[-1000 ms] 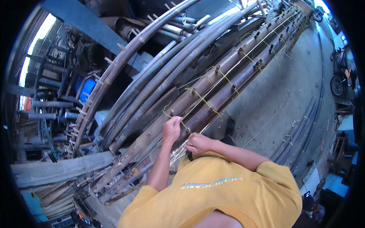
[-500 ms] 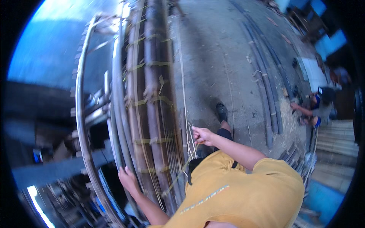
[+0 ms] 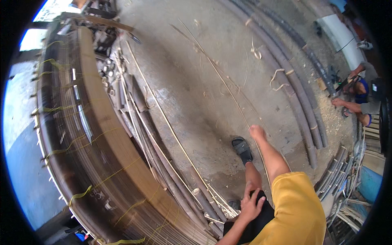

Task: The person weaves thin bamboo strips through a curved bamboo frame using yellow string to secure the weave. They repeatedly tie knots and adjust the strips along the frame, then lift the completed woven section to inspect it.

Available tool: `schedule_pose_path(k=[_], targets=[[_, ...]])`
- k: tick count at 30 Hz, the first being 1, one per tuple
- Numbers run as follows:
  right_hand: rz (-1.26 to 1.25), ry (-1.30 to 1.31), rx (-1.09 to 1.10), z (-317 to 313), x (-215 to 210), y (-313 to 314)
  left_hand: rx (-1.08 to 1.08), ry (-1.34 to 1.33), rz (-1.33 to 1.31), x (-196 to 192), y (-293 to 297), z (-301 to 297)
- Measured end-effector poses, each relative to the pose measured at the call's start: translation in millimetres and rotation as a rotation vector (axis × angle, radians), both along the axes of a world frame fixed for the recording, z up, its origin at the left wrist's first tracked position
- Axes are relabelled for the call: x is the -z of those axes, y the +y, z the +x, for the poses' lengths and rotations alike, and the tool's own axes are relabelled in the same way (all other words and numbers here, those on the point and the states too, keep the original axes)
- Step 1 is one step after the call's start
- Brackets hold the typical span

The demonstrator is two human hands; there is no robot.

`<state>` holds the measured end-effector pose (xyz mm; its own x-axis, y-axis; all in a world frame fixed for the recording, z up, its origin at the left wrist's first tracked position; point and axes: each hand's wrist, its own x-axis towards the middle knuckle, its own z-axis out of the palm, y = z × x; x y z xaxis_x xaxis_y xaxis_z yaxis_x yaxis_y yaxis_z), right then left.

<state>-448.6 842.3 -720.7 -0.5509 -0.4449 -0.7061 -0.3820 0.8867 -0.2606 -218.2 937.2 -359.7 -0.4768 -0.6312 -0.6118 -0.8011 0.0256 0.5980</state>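
Wearer had on a plain-weave-looking yellow shirt [image 3: 300, 212], mustard shade, loose cut. Sleeve [image 3: 290, 183] was short, same yellow, hem above the elbow. Black shorts [image 3: 254, 222], leg ending around the knee; lower leg bare. Footwear: dark slip-on sandal [image 3: 242, 149], broad strap across the foot. Second sandal [image 3: 234, 204] mostly hidden, also dark. Left hand [image 3: 250, 205] bare; right hand [image 3: 257, 132] bare, slightly blurred.

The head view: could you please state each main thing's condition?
Left hand: open, against black shorts
Right hand: curled at the thin strip, hold unclear
Thin strip: stretched out, uncoiled
Dark sandal: worn
Yellow cords: strung across brown slats
Long poles: lying on floor
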Motion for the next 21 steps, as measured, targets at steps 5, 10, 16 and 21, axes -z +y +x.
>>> schedule_pose_path(k=[5,10,16,21], targets=[[0.136,0.177,-0.043,-72,130,-51,0.007,-0.059,-0.011,68,-33,-36],[0.126,0.231,-0.217,-101,177,-49,-0.174,0.092,-0.129,74,-89,-89],[-0.124,0.088,-0.033,-76,119,-60,-0.142,-0.110,0.095,66,-69,-70],[-0.710,0.093,0.216,-40,-146,-139,-0.126,-0.001,0.090,79,-15,-12]])
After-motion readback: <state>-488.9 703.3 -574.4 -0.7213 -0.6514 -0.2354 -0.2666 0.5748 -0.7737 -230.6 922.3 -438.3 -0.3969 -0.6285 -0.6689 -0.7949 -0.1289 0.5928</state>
